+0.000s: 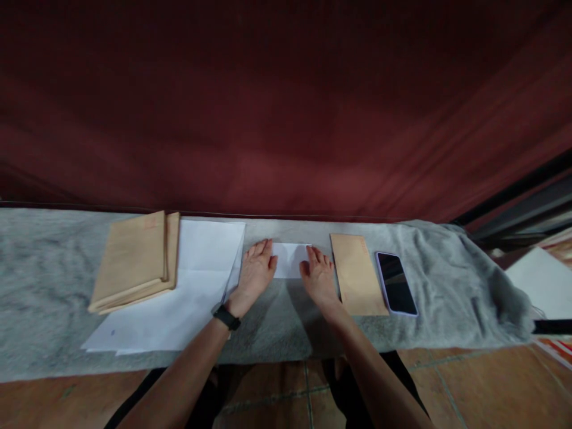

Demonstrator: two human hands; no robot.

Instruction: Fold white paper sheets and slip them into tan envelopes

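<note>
A small white folded paper (290,260) lies flat on the grey cloth between my two hands. My left hand (258,269), with a dark watch on its wrist, rests on the paper's left end, palm down, fingers stretched out. On the right end lies my right hand (319,274), also palm down with its fingers extended. Just right of it is a single brown envelope (360,277). Large white sheets (201,256) lie to the left of my left hand, partly under a stack of brown envelopes (131,256).
A phone (397,284) in a light purple case lies right of the single envelope. The grey cloth (456,280) covers a long narrow surface. Behind it hangs a dark red curtain (286,131). A white flat object (543,283) is at the far right.
</note>
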